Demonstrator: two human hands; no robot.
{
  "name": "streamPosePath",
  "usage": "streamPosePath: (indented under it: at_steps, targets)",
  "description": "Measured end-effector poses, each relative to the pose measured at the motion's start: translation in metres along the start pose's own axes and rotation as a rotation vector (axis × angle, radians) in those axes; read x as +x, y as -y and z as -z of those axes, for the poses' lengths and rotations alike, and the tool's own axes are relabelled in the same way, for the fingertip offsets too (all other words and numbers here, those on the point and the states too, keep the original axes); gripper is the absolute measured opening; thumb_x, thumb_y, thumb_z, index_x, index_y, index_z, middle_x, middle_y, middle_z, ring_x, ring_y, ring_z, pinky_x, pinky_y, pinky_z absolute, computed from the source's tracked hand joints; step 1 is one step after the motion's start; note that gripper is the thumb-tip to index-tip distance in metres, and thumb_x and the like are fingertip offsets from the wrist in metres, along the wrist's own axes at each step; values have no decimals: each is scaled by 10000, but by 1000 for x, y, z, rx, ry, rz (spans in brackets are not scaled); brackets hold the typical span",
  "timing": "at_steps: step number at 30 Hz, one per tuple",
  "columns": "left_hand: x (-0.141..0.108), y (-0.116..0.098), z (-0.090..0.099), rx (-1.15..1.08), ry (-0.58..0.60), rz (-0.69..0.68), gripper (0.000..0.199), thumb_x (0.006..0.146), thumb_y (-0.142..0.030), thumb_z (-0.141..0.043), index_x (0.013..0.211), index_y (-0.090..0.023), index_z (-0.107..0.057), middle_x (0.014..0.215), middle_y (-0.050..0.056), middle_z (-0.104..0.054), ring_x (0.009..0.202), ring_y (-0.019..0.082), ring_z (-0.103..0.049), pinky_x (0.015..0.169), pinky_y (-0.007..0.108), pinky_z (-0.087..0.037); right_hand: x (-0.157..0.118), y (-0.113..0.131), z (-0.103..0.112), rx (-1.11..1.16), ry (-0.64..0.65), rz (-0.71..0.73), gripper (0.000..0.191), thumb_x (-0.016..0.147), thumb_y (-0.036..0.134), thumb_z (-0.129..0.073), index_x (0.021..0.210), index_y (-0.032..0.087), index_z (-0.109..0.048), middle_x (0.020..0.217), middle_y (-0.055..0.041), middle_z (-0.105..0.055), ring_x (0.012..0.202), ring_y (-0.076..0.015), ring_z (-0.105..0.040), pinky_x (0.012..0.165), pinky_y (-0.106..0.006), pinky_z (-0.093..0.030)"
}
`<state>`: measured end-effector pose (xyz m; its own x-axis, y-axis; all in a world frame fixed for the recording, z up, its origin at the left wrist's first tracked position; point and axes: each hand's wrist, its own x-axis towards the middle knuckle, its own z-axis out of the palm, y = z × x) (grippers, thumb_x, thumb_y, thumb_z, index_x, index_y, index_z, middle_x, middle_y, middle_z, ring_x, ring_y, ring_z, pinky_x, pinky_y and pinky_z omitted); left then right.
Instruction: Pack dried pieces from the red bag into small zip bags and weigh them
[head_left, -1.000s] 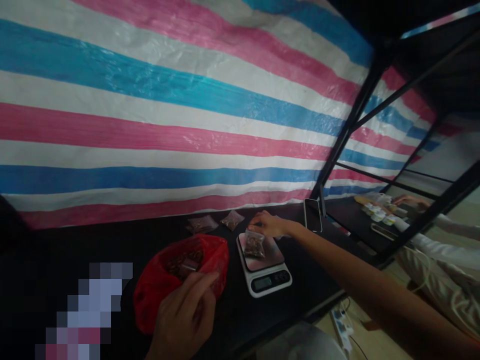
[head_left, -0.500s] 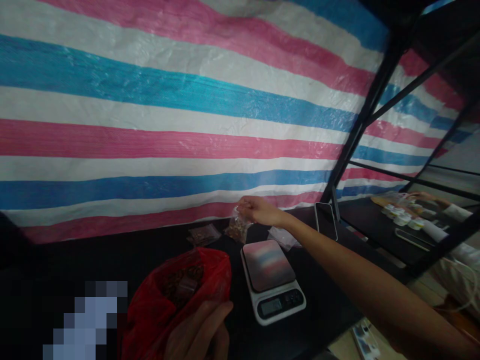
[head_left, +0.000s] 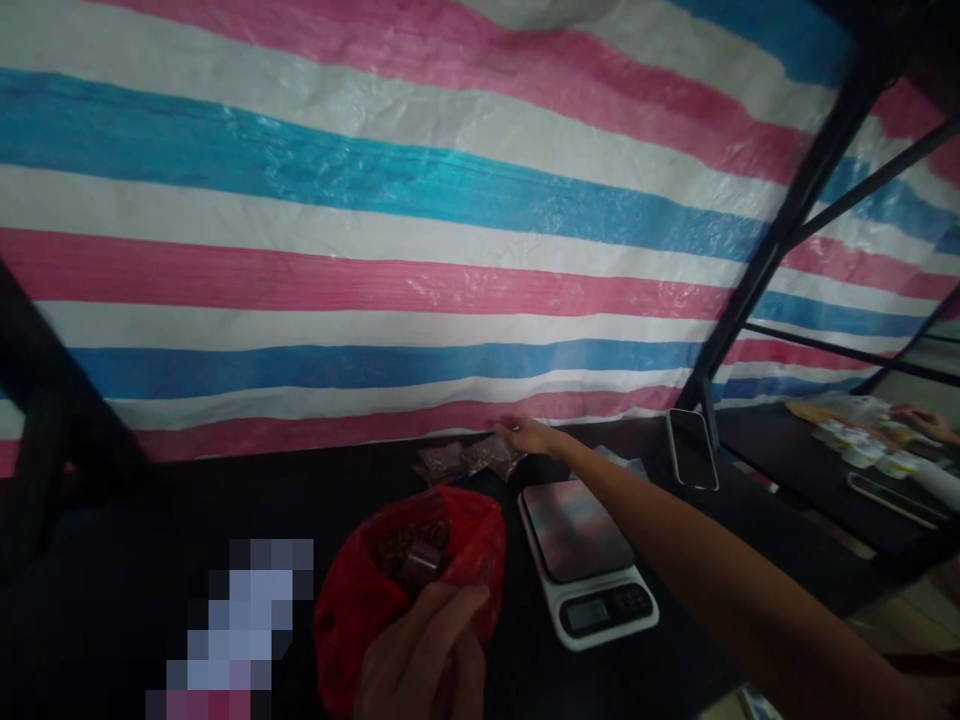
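My left hand is at the near rim of a red plastic bag, its fingers bent and closed on the rim; the thumb is hidden. Inside the open bag lie small brown pieces and a small clear cup-like thing. My right hand reaches to the back of the table, fingers pinched at the top of a small clear bag of brown pieces. That bag lies beside other small filled bags. A white kitchen scale stands under my right forearm, its plate bare.
Clear plastic bags lie behind the scale, and a phone leans at the back right. A striped tarp hangs behind the black table. On the right, another person's hand is near white tubs. A blurred-out patch covers the lower left.
My right hand has lowered the small clear bag from upright to lying beside the others. My left hand stays at the red bag. The view has turned slightly left.
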<state>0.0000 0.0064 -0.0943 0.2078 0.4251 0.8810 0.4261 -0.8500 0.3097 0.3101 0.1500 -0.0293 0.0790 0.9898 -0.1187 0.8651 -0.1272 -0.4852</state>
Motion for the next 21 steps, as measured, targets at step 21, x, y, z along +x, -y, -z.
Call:
streamPosePath:
  at_steps: [21]
  targets:
    - [20,5,35,-9,22,-187,215,1026,-171,-495,1113,-249,-676,888,-6,-849,773,130,-824,720,184,-603,-133,-77,81,-270,236,-209,364,1029,388,-691,1336,193,-660,1361,-102,-675,1142,-265,-698,963,-476,-613]
